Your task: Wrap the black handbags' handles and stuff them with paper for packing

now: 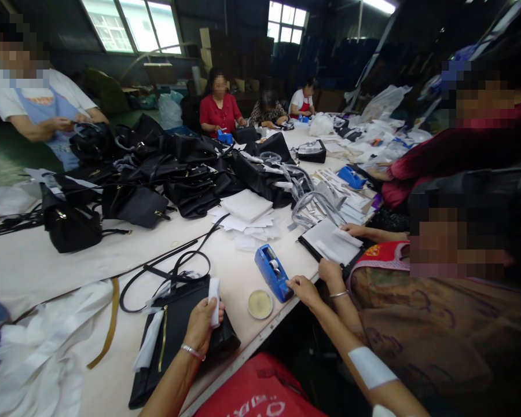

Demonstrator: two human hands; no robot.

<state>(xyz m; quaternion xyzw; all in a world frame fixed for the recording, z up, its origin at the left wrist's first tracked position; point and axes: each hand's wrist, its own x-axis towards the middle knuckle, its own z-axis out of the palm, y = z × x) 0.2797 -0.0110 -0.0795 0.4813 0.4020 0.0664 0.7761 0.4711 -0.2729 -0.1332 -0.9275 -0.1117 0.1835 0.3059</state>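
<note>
My left hand [202,324] is closed around a folded strip of white wrapping [215,298], over a black handbag [178,330]. The bag lies flat near the table's front edge, with a gold zip and another white wrapped piece [148,341] on it. Its thin black strap [186,260] loops out behind. At the front end of a blue tape dispenser [271,272], my right hand [304,289] has its fingers pinched together. What sits between those fingertips is too small to make out. A round, shallow tin [260,304] rests between the bag and the dispenser.
Black bags [191,185] are heaped across the table, behind a stack of white sheets [246,205]. White cloth [47,336] spreads at left. Close on my right, a co-worker [399,301] handles a black item with white paper [332,240]. Other people work around the table.
</note>
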